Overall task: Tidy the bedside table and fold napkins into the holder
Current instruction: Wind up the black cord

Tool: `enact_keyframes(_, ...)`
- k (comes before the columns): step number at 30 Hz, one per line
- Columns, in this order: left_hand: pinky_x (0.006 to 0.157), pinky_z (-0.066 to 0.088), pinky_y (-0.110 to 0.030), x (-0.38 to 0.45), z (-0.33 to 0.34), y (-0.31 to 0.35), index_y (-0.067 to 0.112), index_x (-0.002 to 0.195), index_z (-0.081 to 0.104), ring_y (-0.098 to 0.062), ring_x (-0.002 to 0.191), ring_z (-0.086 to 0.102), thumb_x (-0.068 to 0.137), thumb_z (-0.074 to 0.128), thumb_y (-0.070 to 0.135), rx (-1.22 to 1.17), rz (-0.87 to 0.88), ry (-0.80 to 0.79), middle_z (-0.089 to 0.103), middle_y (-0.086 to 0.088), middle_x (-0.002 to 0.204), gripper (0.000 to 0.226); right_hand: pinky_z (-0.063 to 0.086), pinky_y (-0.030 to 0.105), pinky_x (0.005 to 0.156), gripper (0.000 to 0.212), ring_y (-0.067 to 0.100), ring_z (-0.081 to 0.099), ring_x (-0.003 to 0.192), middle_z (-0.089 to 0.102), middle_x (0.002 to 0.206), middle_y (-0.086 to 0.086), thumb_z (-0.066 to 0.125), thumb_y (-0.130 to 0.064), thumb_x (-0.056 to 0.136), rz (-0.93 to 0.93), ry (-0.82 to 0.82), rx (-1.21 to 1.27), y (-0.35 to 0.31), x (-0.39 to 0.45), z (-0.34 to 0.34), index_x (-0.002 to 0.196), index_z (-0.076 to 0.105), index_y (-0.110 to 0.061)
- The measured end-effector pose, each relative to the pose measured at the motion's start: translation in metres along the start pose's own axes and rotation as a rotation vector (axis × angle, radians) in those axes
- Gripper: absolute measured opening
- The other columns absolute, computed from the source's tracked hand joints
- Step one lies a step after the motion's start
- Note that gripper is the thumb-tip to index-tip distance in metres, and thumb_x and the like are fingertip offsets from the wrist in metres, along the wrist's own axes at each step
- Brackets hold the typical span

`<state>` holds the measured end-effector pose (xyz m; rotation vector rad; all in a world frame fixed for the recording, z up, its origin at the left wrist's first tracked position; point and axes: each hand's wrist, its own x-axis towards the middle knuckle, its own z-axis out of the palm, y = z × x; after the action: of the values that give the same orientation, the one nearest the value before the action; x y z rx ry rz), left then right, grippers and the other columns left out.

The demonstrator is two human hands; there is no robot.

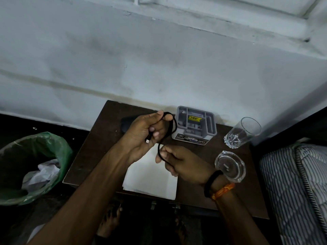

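Directly above the dark wooden bedside table [99, 156], a thin black cord [172, 129] is held between both hands. The left hand [143, 133] is curled closed around one stretch of it, with a loop arching over the fingertips [160, 113] toward the holder. The right hand [182, 163] pinches the cord's lower run between thumb and forefinger, its other fingers folded in. A black band [211, 183] and an orange thread [223, 190] circle the right wrist.

Beneath the hands, a stack of white paper napkins [150, 175] lies flat near the table's front edge, one corner reaching just past it. Behind the hands, at the back of the table close to the wall, stands a grey plastic holder [195, 125] with several compartments; a yellow label shows inside one of them and a printed strip runs along its front face. A dark oblong object [126, 124] rests on the table to the left of the holder, partly hidden by the left hand, and what it is cannot be told.

To the right of the holder stands a clear drinking glass [242, 132] with a cut-pattern base, and nearer the front is a round glass ashtray [230, 166], close beside the right wrist.

Off the table's left side stands a bin lined with a green plastic bag [44, 152], crumpled white paper inside. At the right edge is a striped mattress [297, 188]. Bare feet [109, 221] show on the dark floor below the table's front.
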<state>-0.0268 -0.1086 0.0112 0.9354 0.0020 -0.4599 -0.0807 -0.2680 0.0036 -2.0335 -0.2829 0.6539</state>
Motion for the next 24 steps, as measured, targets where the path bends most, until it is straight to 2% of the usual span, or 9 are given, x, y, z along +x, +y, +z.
enact_keyframes(2, 0.044, 0.029, -0.017, 0.003, -0.003, 0.001, 0.002, 0.095, 0.065, -0.007, 0.045, 0.030, 0.103, 0.045, 0.023, -0.081, -0.005, 0.032, 0.027, 0.007, 0.050, 0.030, 0.044, 0.029, 0.064, 0.019, 0.009, 0.057, 0.065, 0.061, 0.072, -0.010, 0.042, -0.016, 0.104, -0.018, 0.136, -0.252, -0.001, 0.004, 0.005, 0.101, 0.060, -0.018)
enact_keyframes(4, 0.045, 0.030, -0.018, 0.006, -0.006, 0.002, -0.002, 0.100, 0.063, -0.007, 0.044, 0.031, 0.103, 0.043, 0.021, -0.173, -0.002, 0.057, 0.029, 0.007, 0.048, 0.030, 0.045, 0.035, 0.072, 0.019, 0.026, 0.064, 0.091, 0.070, 0.103, -0.001, 0.044, -0.010, 0.099, -0.021, 0.211, -0.514, -0.001, 0.004, 0.007, 0.114, 0.053, -0.017)
enact_keyframes(5, 0.045, 0.030, -0.018, 0.006, -0.008, 0.002, -0.003, 0.103, 0.062, -0.007, 0.044, 0.031, 0.103, 0.043, 0.020, -0.202, -0.003, 0.073, 0.030, 0.007, 0.048, 0.031, 0.041, 0.035, 0.070, 0.026, 0.032, 0.063, 0.097, 0.069, 0.109, 0.005, 0.044, -0.010, 0.097, -0.014, 0.222, -0.586, -0.003, 0.003, 0.008, 0.121, 0.049, -0.018)
enact_keyframes(7, 0.046, 0.032, -0.017, 0.008, -0.008, 0.001, -0.006, 0.110, 0.060, -0.007, 0.045, 0.031, 0.103, 0.043, 0.021, -0.231, 0.001, 0.104, 0.031, 0.006, 0.050, 0.033, 0.033, 0.034, 0.065, 0.034, 0.034, 0.062, 0.097, 0.068, 0.109, 0.008, 0.043, -0.011, 0.098, -0.052, 0.234, -0.662, -0.008, 0.003, 0.013, 0.131, 0.042, -0.020)
enact_keyframes(11, 0.051, 0.036, -0.017, 0.009, -0.010, 0.000, -0.008, 0.119, 0.060, -0.007, 0.052, 0.035, 0.103, 0.044, 0.021, -0.232, 0.042, 0.172, 0.035, 0.005, 0.055, 0.037, 0.038, 0.036, 0.061, 0.028, 0.032, 0.063, 0.086, 0.066, 0.098, 0.006, 0.033, -0.033, 0.106, -0.199, 0.330, -0.714, -0.021, 0.000, 0.028, 0.129, 0.039, -0.020)
enact_keyframes(15, 0.052, 0.037, -0.017, 0.009, -0.016, 0.003, -0.007, 0.115, 0.061, -0.007, 0.056, 0.035, 0.104, 0.042, 0.019, -0.279, 0.068, 0.208, 0.038, 0.004, 0.057, 0.034, 0.036, 0.033, 0.054, 0.039, 0.031, 0.066, 0.072, 0.069, 0.083, 0.006, 0.026, -0.045, 0.105, -0.198, 0.597, -0.870, -0.021, 0.003, 0.034, 0.135, 0.040, -0.024)
enact_keyframes(19, 0.052, 0.035, -0.017, 0.008, -0.016, 0.005, -0.008, 0.115, 0.059, -0.008, 0.053, 0.036, 0.103, 0.042, 0.017, -0.339, 0.057, 0.213, 0.038, 0.004, 0.056, 0.033, 0.036, 0.029, 0.054, 0.044, 0.026, 0.067, 0.069, 0.070, 0.080, 0.003, 0.034, -0.036, 0.105, -0.125, 0.797, -0.752, -0.029, 0.003, 0.021, 0.147, 0.035, -0.026)
enact_keyframes(22, 0.052, 0.034, -0.017, 0.007, -0.016, 0.006, -0.008, 0.116, 0.059, -0.007, 0.052, 0.036, 0.103, 0.041, 0.015, -0.369, 0.067, 0.208, 0.038, 0.004, 0.056, 0.033, 0.038, 0.029, 0.054, 0.036, 0.029, 0.069, 0.068, 0.071, 0.081, 0.006, 0.050, -0.020, 0.099, -0.058, 0.887, -0.846, -0.028, -0.001, 0.013, 0.135, 0.054, -0.021)
enact_keyframes(24, 0.053, 0.034, -0.017, 0.008, -0.017, 0.007, -0.009, 0.117, 0.059, -0.008, 0.053, 0.037, 0.102, 0.042, 0.015, -0.392, 0.080, 0.199, 0.039, 0.004, 0.057, 0.033, 0.045, 0.032, 0.062, 0.032, 0.030, 0.070, 0.083, 0.070, 0.103, 0.005, 0.050, -0.015, 0.096, 0.064, 0.810, -0.870, -0.026, -0.002, 0.011, 0.125, 0.059, -0.022)
